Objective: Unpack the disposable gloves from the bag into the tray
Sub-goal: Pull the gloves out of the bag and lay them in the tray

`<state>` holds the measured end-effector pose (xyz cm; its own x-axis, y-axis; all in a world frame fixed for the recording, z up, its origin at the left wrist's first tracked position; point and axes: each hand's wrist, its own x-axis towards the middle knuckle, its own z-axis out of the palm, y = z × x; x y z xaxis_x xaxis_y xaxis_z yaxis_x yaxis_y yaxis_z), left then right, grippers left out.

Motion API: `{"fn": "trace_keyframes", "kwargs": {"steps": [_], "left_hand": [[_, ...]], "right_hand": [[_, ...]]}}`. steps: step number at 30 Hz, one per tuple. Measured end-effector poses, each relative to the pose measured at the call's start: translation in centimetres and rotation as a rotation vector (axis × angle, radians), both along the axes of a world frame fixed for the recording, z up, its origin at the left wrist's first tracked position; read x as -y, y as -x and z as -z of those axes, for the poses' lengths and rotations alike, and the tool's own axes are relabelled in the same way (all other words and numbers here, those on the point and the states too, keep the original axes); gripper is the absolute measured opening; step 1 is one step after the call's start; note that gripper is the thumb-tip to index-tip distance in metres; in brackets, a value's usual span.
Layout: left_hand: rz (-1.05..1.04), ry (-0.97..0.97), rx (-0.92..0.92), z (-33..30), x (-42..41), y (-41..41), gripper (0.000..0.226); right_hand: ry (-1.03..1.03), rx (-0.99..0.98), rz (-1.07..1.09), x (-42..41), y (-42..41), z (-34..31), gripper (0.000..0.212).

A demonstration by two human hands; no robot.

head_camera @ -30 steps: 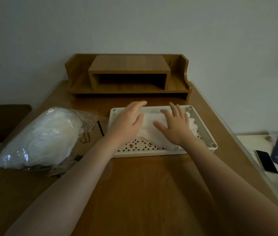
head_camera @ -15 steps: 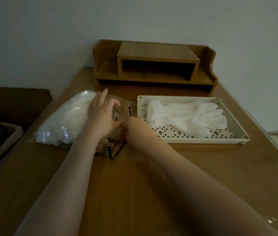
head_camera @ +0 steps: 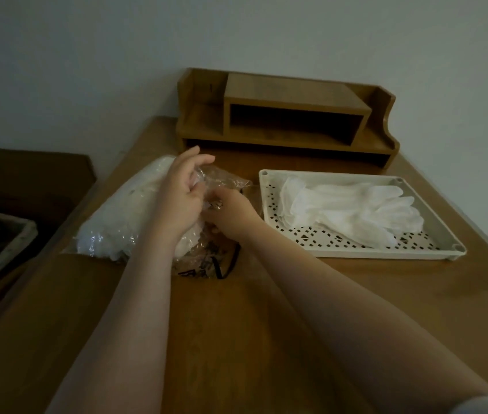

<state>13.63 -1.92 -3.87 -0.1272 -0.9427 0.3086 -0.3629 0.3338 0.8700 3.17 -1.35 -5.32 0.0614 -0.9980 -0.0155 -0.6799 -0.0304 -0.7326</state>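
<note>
A: Item one, the bag (head_camera: 123, 219): clear plastic, lying on its side on the desk (head_camera: 236, 324), left of the tray, mouth turned toward it. We keep it there so each pull is a short carry.

B: Item two, our left hand (head_camera: 181, 195): fingers curled into the crinkled plastic at the mouth, holding it up and open, we judge.

A: Item three, our right hand (head_camera: 230, 212): at the opening, fingertips hidden by the film. We cannot tell whether it pinches a glove or grips nothing.

B: Item four, the tray (head_camera: 356, 252): white, perforated, with the gloves (head_camera: 353, 209) already unpacked lying flat, fingers pointing right. Most stock remains bagged.

A: Item five, the wooden shelf (head_camera: 287, 115) against the wall, not in use.
</note>
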Motion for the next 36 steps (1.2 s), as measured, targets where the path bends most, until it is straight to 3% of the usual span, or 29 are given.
{"fn": "trace_keyframes", "kwargs": {"steps": [2, 6, 10, 16, 21, 25, 29, 36], "left_hand": [[0.007, -0.009, -0.009, 0.2, 0.1, -0.1, 0.055], [0.046, -0.009, 0.008, 0.7, 0.4, -0.3, 0.068], [0.044, 0.02, 0.043, 1.3, 1.0, -0.2, 0.069], [-0.005, 0.05, 0.026, 1.7, 0.8, 0.4, 0.068], [-0.028, 0.044, 0.028, 1.7, 0.8, 0.4, 0.067], [-0.046, 0.047, 0.112, 1.7, 0.7, 0.8, 0.062], [-0.084, 0.081, 0.195, 1.0, 0.7, 1.6, 0.051], [-0.125, 0.069, 0.257, -0.2, -0.5, 2.7, 0.033]], "right_hand": [[-0.059, 0.047, -0.003, -0.2, -0.2, 0.2, 0.027], [-0.039, -0.058, -0.02, -0.2, -0.3, 0.0, 0.011], [-0.018, -0.084, 0.023, -1.1, 1.2, -0.7, 0.021], [-0.065, -0.02, 0.047, -1.1, 0.5, -0.2, 0.016], [-0.108, -0.171, 0.027, 0.0, 0.1, 0.5, 0.034], [-0.076, 0.134, 0.008, -1.4, 1.4, -0.2, 0.023], [0.04, 0.316, 0.066, -3.0, 2.4, -2.0, 0.025], [0.194, 0.935, 0.239, -6.1, 7.3, -5.2, 0.022]]}}
